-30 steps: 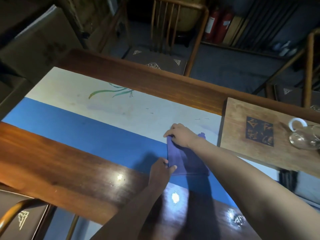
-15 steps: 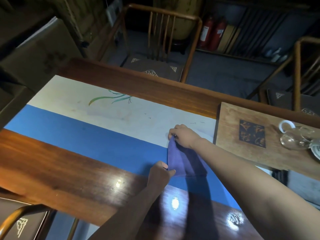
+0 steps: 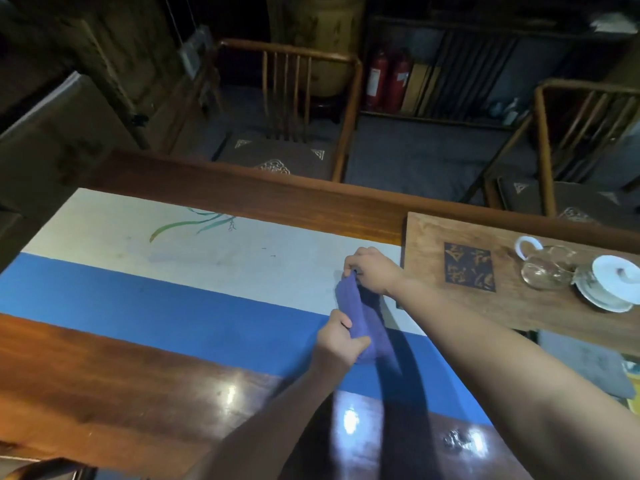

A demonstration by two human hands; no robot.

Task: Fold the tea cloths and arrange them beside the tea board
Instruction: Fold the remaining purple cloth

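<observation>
Here the purple tea cloth [image 3: 360,317] stretches between both grips; left hand [image 3: 337,341] clutches its near end; right hand [image 3: 372,271] pinches the far end.

The cloth [image 3: 360,317] I hold is soft, matt purple fabric, bunching in folds. My desk [image 3: 114,386] is dark wood, polished glossy, throwing back lamp glare. The runner [image 3: 173,306] looks matt. The board [image 3: 519,299] is paler, duller wood, bearing clear glass [image 3: 545,273] and glazed white porcelain [image 3: 609,284].

The room is dimly lit from above. 3 glare spots are seen on the polished table [image 3: 104,393]. Dark arm shadows are cast; edges are bent by wide-angle distortion.
</observation>
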